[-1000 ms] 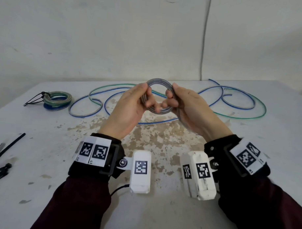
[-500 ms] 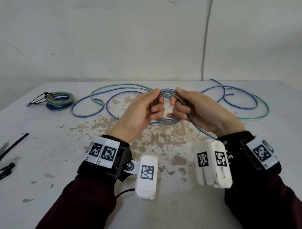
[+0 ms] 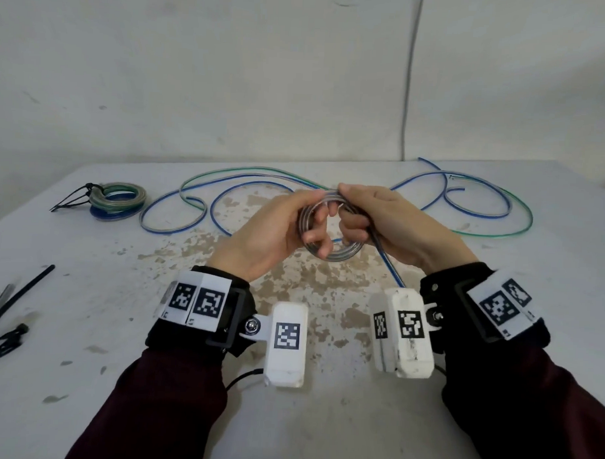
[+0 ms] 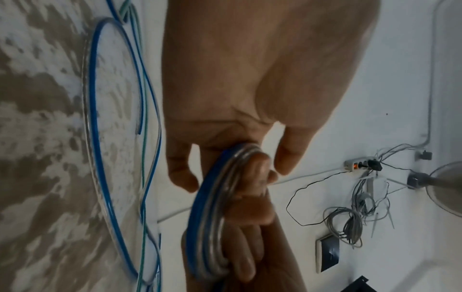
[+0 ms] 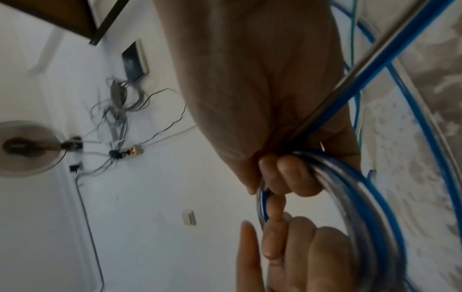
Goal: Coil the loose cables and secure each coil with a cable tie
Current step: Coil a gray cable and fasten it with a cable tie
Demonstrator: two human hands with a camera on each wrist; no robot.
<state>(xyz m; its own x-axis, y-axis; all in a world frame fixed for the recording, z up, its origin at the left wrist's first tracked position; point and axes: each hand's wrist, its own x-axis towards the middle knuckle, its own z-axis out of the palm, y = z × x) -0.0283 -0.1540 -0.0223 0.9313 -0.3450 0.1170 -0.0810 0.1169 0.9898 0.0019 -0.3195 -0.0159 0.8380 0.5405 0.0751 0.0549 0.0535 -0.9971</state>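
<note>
We are mid-winding: our left hand [image 3: 277,228] and right hand [image 3: 390,222] both curl round the blue-striped coil [image 3: 331,252] held between them, so next we should draw the trailing cable [image 3: 390,266] beneath our right palm around.

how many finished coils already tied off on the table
1: the tied coil lies at the table's far left, a black tie's tails sticking out. The coil in the hands has no tie visible; the loose cable lies behind.

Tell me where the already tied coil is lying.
In the head view, the tied coil lies far left on the table, left of the loose cables and beyond the spare cable ties.
</note>
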